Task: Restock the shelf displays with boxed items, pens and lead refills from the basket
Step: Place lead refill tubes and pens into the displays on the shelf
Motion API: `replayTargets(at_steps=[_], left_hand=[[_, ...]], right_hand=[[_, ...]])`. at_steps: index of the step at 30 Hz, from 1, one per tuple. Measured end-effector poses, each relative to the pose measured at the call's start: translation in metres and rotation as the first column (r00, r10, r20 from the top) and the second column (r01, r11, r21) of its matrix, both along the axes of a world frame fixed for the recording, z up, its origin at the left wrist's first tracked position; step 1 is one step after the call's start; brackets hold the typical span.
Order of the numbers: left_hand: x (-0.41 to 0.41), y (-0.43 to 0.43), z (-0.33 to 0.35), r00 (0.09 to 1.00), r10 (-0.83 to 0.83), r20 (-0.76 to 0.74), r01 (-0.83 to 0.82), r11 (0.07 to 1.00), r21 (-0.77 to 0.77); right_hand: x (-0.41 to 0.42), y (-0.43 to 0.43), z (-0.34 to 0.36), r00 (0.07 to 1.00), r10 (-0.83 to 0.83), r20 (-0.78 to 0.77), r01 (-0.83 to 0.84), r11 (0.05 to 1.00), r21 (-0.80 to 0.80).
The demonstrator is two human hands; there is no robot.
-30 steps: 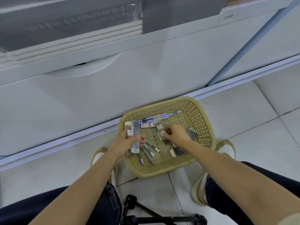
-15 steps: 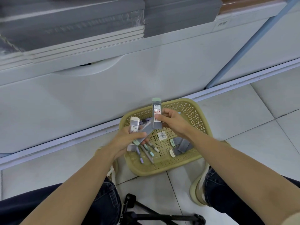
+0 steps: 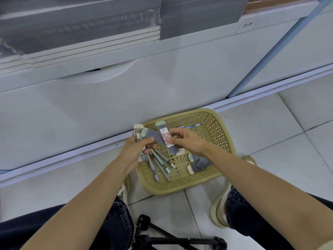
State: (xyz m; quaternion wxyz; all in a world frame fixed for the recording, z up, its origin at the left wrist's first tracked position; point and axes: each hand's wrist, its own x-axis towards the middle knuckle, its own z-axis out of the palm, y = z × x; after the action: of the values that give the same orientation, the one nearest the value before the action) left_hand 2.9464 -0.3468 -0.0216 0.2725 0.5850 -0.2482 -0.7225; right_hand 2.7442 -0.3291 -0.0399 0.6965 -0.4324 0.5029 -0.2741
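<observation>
Green-capped refill (image 3: 164, 134) nearer left hand (image 3: 135, 150)

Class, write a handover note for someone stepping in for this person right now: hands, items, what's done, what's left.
Left hand: holds two refills.
Right hand: pinches a 0.7 refill.
Basket: on the floor, with pens and spare refills inside.
Done: three refills picked out.
Left: shelve them, then everything in the basket.
</observation>
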Motion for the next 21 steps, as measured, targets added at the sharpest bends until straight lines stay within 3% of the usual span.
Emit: replayTargets(at_steps=[4,8,10,13,18,21], left_hand=[[-0.009,-0.004,0.000,0.984,0.102,0.145,-0.113,0.991,0.074],[-0.011,-0.010,0.000,0.969,0.134,0.207,-0.165,0.976,0.141],[-0.009,-0.011,0.001,0.986,0.124,0.110,-0.142,0.975,0.170],[-0.006,-0.009,-0.002,0.986,0.158,-0.053,-0.147,0.974,0.173],[-0.008,-0.003,-0.004,0.989,0.149,0.016,-0.150,0.985,0.086],[-0.006,-0.006,-0.002,0.988,0.135,0.072,-0.137,0.991,0.012]], right_hand=[[0.010,0.006,0.004,0.991,-0.028,-0.134,0.004,0.984,-0.180],[0.025,0.011,-0.001,0.930,0.064,-0.363,-0.214,0.896,-0.389],[0.026,0.010,0.000,0.941,0.063,-0.333,-0.170,0.937,-0.304],[0.021,0.006,0.003,0.987,0.009,-0.161,-0.025,0.995,-0.093],[0.017,0.000,-0.002,0.990,-0.112,0.082,0.104,0.989,0.104],[0.009,-0.003,-0.001,0.995,-0.082,0.057,0.077,0.993,0.093]])
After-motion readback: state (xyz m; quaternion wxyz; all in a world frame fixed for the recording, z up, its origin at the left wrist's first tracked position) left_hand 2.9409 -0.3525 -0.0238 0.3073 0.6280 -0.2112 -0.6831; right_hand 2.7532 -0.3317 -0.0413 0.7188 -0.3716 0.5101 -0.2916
